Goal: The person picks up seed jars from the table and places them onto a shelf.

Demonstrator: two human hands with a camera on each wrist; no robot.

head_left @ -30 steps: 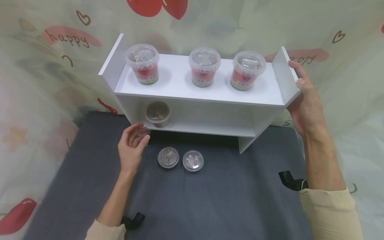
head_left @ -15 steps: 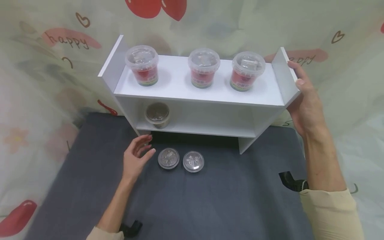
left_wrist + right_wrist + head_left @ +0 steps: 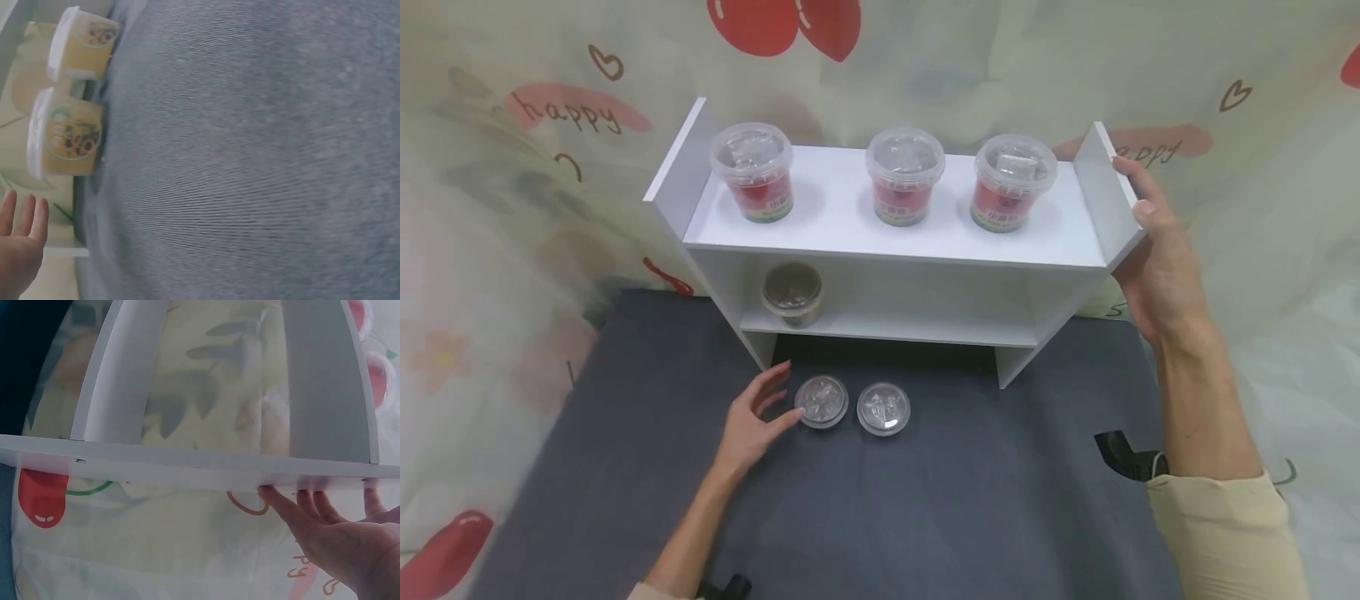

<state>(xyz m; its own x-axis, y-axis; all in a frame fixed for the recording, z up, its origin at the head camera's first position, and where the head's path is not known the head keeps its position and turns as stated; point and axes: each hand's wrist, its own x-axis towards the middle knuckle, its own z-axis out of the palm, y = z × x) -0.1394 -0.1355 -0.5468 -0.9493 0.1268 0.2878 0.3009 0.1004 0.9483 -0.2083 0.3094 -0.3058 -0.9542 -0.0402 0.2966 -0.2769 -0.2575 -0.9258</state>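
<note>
My left hand [image 3: 756,421] reaches over the dark cloth with fingers loosely spread. Its thumb tip comes up to the left edge of a small clear-lidded tub [image 3: 822,402]; in the left wrist view this tub [image 3: 69,134] has yellow contents and a fruit label, with a gap between it and the fingers [image 3: 39,222]. A second such tub [image 3: 883,409] stands just right of it. At the right, my right hand [image 3: 1165,267] rests on the side panel of a white two-tier shelf [image 3: 880,258]; in the right wrist view its fingertips touch the panel's outer face.
Three clear-lidded cups with red contents, a left cup [image 3: 760,171], a middle cup [image 3: 904,175] and a right cup [image 3: 1011,182], stand on the top tier. One tub [image 3: 792,293] sits at the left of the lower tier. A patterned curtain [image 3: 970,75] hangs behind.
My left hand has moved down and right, from beside the lower tier to the left tub on the cloth. My right hand stays at the side panel. The head view has tilted slightly.
</note>
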